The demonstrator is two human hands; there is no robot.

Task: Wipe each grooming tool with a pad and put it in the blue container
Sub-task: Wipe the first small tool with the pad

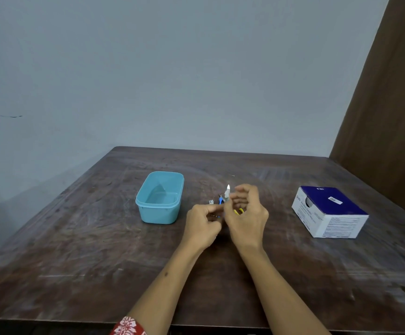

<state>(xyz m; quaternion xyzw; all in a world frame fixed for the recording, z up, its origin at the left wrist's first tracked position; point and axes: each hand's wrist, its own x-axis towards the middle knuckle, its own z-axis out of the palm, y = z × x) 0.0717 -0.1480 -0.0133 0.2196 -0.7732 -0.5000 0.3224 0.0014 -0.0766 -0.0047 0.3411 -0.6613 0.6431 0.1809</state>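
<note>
The blue container [159, 198] stands open and looks empty, left of centre on the table. Just right of it, both hands meet above a small cluster of grooming tools [217, 201]; a metal piece and a blue-handled one show behind my fingers. My right hand [245, 213] pinches a small white piece [228, 191] that sticks up from its fingertips; something yellow [239, 211] shows under its palm. My left hand [203, 223] has its fingers curled against the right hand's fingers, and what it holds is hidden.
A blue-and-white box of swabs [329, 211] stands at the right side of the dark wooden table [75, 262]. A brown panel rises along the right edge. A pale wall lies behind the table's far edge.
</note>
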